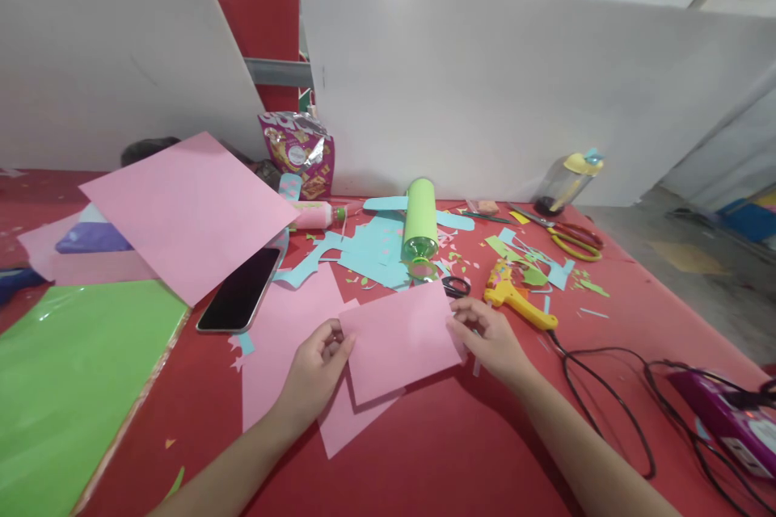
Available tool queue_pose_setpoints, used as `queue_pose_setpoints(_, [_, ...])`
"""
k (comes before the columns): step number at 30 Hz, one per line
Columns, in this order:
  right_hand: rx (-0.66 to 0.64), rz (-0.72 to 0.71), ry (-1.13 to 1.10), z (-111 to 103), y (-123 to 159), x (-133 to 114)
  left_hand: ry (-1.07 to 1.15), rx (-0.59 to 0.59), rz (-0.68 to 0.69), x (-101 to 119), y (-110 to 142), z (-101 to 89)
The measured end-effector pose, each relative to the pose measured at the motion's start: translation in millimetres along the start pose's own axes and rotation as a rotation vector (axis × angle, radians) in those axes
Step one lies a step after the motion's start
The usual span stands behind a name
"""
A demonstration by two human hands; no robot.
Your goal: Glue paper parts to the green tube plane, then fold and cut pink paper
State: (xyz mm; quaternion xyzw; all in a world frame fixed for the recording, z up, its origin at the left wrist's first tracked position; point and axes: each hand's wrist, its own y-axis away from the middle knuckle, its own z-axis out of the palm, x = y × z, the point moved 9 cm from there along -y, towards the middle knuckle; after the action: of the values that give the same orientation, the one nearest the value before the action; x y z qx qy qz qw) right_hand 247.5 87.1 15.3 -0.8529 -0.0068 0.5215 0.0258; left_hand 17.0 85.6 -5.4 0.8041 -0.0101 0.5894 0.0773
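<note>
A rectangular piece of pink paper (403, 343) is held up slightly tilted between my two hands. My left hand (319, 363) pinches its left edge, thumb on top. At its right edge, my right hand (485, 335) grips with thumb and fingers. Beneath it lie more pink sheets (284, 331) flat on the red table. Just beyond the paper rests a green paper-wrapped bottle (420, 214) on its side, with light-blue strips sticking out like wings. Black-handled scissors (456, 286) lie partly hidden behind the paper. A yellow glue gun (515, 299) is near my right hand.
Left of me are a smartphone (239, 291), a large pink sheet (194, 210) and a green pack (85, 388). Blue paper scraps (379, 246) litter the middle. At right are red-and-yellow-handled scissors (573, 241), a clear bottle (563, 182) and a purple power strip (727, 420) with cables.
</note>
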Motion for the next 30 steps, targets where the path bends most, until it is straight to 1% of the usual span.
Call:
queue_pose_setpoints(5, [-0.034, 0.036, -0.03, 4, 0, 6, 0.07, -0.028, -0.026, -1, 0, 3.6])
queue_pose_setpoints(9, [0.008, 0.064, -0.099, 0, 0, 9, 0.126, -0.102, -0.051, -7, -2, 12.4])
queue_pose_setpoints(12, [0.05, 0.036, -0.154, -4, -1, 4, 0.138, -0.144, -0.067, -12, -1, 16.9])
queue_pose_setpoints(14, [0.062, 0.014, -0.18, -5, -1, -1, 0.156, -0.142, -0.085, -13, -1, 16.5])
queue_pose_setpoints(16, [0.054, 0.022, -0.207, -4, -1, -2, 0.149, -0.128, -0.095, -12, 0, 14.5])
queue_pose_setpoints(20, [-0.003, 0.101, -0.228, 2, -1, 4, 0.094, -0.077, -0.052, -4, -1, 7.7])
queue_pose_setpoints(26, [-0.088, 0.177, -0.311, 11, 0, 13, 0.128, 0.034, -0.038, 5, -1, -3.3])
queue_pose_setpoints(28, [-0.084, 0.185, -0.36, 11, 0, 14, 0.128, 0.019, -0.025, 7, 0, -2.1])
queue_pose_setpoints(30, [-0.078, 0.174, -0.397, 11, 0, 13, 0.119, -0.049, -0.023, 6, 1, 3.7])
